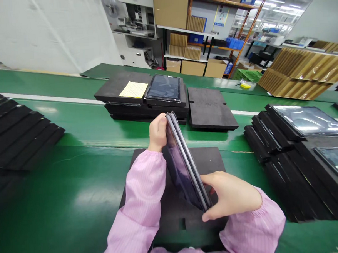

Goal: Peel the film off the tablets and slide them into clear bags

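Observation:
Two thin tablets (pixel 186 164), pressed face to back, stand tilted on edge in front of me. Small dotted holes run along their grey rims, and the left one's dark glass faces left. At their upper far end, my left hand (pixel 158 133) is closed around them. My right hand (pixel 231 195) grips the lower near end, thumb below and fingers on the right side, partly hidden behind the tablets. Under them lies a black foam tray (pixel 208 158) with a small notch near its front edge.
Black foam trays (pixel 147 108) are stacked ahead, topped by a yellow sheet (pixel 133 89) and a tablet (pixel 164 87). Beside them lies another foam tray (pixel 209 106). More stacks stand left (pixel 13 133) and right (pixel 288 172) on the green table (pixel 84 198). Cardboard dividers (pixel 304 72) sit back right.

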The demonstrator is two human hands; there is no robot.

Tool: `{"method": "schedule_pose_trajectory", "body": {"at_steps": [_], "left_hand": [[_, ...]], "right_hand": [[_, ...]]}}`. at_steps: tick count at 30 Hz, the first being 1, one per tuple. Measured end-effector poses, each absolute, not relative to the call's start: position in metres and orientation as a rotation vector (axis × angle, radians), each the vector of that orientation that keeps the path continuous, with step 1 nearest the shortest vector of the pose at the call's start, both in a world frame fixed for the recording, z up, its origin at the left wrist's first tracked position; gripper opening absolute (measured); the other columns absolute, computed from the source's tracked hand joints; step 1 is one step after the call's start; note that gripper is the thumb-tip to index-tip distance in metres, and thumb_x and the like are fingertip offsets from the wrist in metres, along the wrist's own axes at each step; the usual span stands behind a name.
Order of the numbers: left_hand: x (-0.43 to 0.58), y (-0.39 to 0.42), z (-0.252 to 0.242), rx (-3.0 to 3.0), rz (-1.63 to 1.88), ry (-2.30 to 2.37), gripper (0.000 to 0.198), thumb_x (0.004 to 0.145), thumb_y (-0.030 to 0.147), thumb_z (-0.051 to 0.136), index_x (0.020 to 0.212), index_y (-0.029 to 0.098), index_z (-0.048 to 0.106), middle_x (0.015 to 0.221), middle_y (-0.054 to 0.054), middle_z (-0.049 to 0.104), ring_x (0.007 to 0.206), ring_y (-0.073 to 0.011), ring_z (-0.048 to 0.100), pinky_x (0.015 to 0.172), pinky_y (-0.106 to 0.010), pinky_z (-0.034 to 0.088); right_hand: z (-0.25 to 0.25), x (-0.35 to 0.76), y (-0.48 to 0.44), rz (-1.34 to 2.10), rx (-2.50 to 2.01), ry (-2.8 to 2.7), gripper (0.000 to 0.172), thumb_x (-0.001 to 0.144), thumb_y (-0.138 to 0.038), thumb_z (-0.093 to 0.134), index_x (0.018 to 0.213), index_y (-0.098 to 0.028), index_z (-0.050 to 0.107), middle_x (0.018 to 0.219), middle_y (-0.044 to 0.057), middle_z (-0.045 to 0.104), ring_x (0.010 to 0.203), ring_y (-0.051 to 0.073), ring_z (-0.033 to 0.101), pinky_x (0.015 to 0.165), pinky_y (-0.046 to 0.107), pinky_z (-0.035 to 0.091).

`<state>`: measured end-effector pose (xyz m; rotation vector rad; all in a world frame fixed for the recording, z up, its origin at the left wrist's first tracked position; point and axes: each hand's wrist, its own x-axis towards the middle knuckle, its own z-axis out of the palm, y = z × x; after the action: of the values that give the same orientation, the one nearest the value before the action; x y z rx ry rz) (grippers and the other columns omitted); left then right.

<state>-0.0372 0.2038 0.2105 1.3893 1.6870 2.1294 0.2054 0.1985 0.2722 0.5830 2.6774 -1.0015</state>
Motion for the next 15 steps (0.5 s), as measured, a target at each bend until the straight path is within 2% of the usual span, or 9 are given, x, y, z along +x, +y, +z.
{"method": "schedule_pose_trajectory", "body": {"at_steps": [7, 9, 12, 13, 15], "left_hand": [[-0.032, 0.2, 0.217, 1.416, 2.128, 1.641, 0.064, 0.081, 0.082, 0.035, 0.06, 0.023, 0.05, 0.053, 0.001, 0.044, 0.05, -0.0149, 0.039, 0.054, -0.032, 0.03], [-0.03, 0.199, 0.219, 1.372, 2.148, 1.561, 0.065, 0.078, 0.084, 0.036, 0.059, 0.024, 0.05, 0.053, 0.001, 0.044, 0.049, -0.0148, 0.038, 0.053, -0.032, 0.03], [-0.025, 0.198, 0.225, 1.288, 2.177, 1.297, 0.067, 0.069, 0.091, 0.037, 0.054, 0.026, 0.044, 0.048, 0.001, 0.039, 0.045, -0.0147, 0.034, 0.048, -0.033, 0.03], [-0.024, 0.198, 0.228, 1.272, 2.191, 1.201, 0.068, 0.065, 0.094, 0.035, 0.052, 0.027, 0.041, 0.045, 0.001, 0.036, 0.044, -0.0148, 0.033, 0.047, -0.033, 0.03], [-0.023, 0.197, 0.234, 1.245, 2.225, 1.103, 0.072, 0.061, 0.099, 0.025, 0.049, 0.029, 0.034, 0.042, 0.002, 0.029, 0.043, -0.0155, 0.032, 0.046, -0.035, 0.034]], "right_hand": [[0.275, 0.208, 0.191, -0.977, 0.584, 2.672, 0.046, 0.056, -0.029, 0.092, 0.095, -0.017, 0.07, 0.084, 0.005, 0.075, 0.076, 0.027, 0.07, 0.069, 0.032, 0.05], [0.272, 0.21, 0.193, -1.153, 0.507, 2.648, 0.051, 0.058, -0.033, 0.09, 0.102, -0.017, 0.071, 0.089, 0.006, 0.076, 0.08, 0.028, 0.072, 0.073, 0.035, 0.053], [0.255, 0.206, 0.203, -1.618, 0.385, 2.559, 0.07, 0.063, -0.044, 0.085, 0.125, -0.018, 0.065, 0.112, 0.009, 0.074, 0.103, 0.028, 0.071, 0.093, 0.039, 0.053], [0.245, 0.202, 0.206, -1.754, 0.447, 2.562, 0.074, 0.065, -0.047, 0.082, 0.13, -0.019, 0.061, 0.12, 0.01, 0.071, 0.112, 0.028, 0.067, 0.101, 0.041, 0.05], [0.221, 0.192, 0.208, -1.935, 0.83, 2.658, 0.068, 0.071, -0.053, 0.075, 0.129, -0.021, 0.061, 0.128, 0.011, 0.066, 0.124, 0.027, 0.059, 0.111, 0.046, 0.041]]}}
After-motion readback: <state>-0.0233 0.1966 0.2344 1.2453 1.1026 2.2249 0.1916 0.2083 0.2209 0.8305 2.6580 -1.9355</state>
